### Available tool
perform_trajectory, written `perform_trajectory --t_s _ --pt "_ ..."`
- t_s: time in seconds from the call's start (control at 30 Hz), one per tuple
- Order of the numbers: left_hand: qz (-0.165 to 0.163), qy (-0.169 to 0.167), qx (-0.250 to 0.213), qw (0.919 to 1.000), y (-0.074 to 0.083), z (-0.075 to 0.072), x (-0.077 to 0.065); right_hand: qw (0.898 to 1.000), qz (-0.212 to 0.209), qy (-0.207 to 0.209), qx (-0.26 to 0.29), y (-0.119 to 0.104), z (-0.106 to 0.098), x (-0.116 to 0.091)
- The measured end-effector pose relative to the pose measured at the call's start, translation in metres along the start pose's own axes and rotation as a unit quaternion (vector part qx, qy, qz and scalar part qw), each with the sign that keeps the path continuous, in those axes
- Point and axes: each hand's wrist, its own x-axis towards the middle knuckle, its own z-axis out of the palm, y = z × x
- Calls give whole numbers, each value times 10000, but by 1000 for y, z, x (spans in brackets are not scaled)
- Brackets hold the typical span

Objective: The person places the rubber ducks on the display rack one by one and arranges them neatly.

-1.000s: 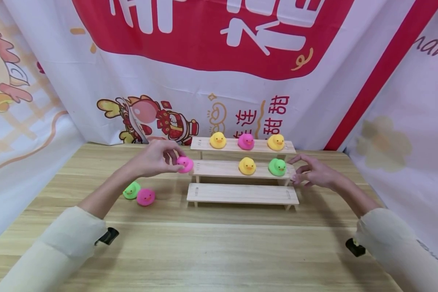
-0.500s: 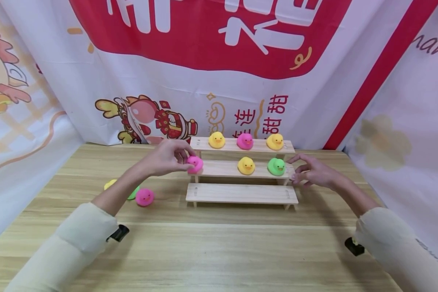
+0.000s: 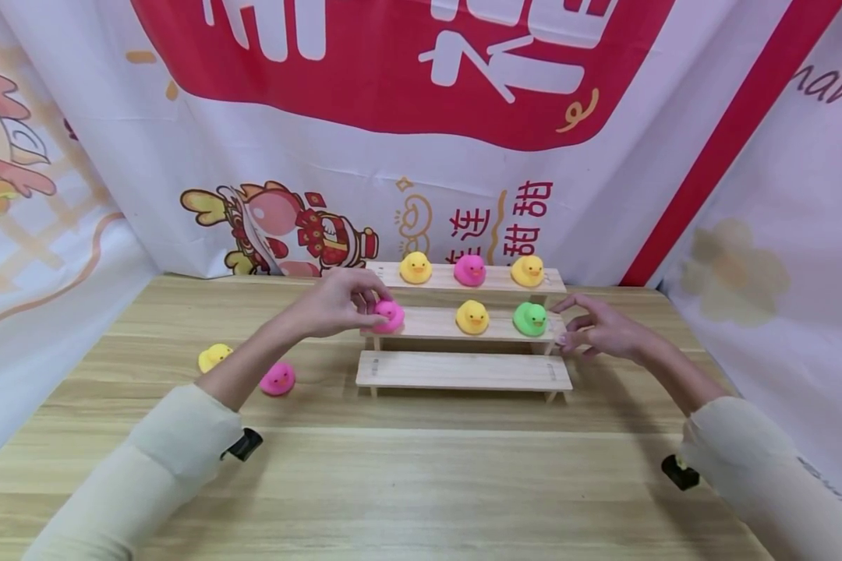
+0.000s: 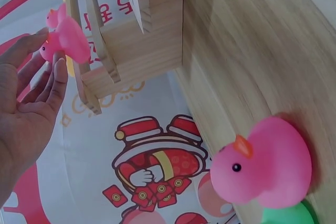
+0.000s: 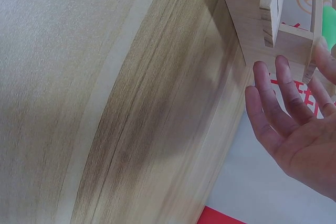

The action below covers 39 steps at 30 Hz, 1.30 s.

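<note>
My left hand [image 3: 340,302] pinches a pink rubber duck [image 3: 389,315] between thumb and fingers at the left end of the middle tier of a wooden three-tier stand [image 3: 463,369]. In the left wrist view that pink duck [image 4: 76,40] sits at the fingertips, by the board's end. My right hand [image 3: 602,329] is at the stand's right end, its thumb and forefinger close about the middle board's tip, the other fingers loosely spread. On the middle tier stand a yellow duck [image 3: 472,317] and a green duck [image 3: 531,319].
The top tier bears two yellow ducks, one at the left [image 3: 415,267], and a pink duck [image 3: 470,269]. On the table's left lie a yellow duck [image 3: 214,357], a pink duck [image 3: 277,379] and a green duck [image 4: 286,214]. A printed cloth [image 3: 309,156] hangs behind.
My left hand has carried the pink duck rightward, from beside the stand to over the middle tier's left end. The right hand stays at the stand's right end.
</note>
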Motion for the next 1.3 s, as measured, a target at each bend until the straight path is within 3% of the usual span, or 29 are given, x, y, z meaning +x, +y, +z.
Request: perform_trajectory --t_s 0.77,1.3 --pt "113 -28 -199 9997 5 22 16 10000 -17 -8 98 -1 0 -1" --pt "114 -77 -41 9999 3 33 24 10000 -34 38 -42 -1 0 -1"
